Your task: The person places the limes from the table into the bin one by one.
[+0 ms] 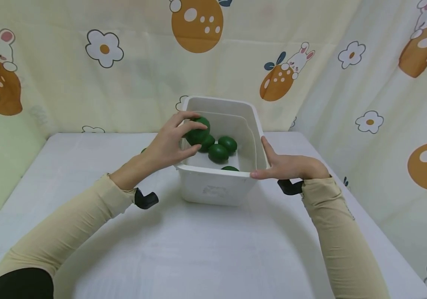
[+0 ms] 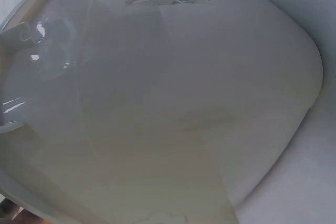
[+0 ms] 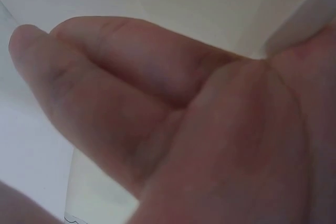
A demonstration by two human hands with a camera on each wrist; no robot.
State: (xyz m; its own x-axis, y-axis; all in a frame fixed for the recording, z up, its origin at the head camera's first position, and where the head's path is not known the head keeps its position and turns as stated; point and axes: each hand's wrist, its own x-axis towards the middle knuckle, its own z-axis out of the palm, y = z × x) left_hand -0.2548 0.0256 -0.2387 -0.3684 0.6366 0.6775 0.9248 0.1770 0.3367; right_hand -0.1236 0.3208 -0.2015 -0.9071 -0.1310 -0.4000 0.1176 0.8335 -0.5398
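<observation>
My left hand holds a smooth dark green lime between thumb and fingers, inside the left part of a white plastic bin, above the limes lying there. Several more limes rest on the bin's floor, one partly hidden behind the front rim. My right hand braces the bin's front right corner, thumb along the front rim and straight fingers against the right side. In the right wrist view, the fingers extend beside the bin's pale wall. The left wrist view is filled by the bin's outer wall.
The bin stands on a table with a white cloth. A bit of green shows on the table behind my left wrist. Patterned curtains hang close behind the table and along its right side.
</observation>
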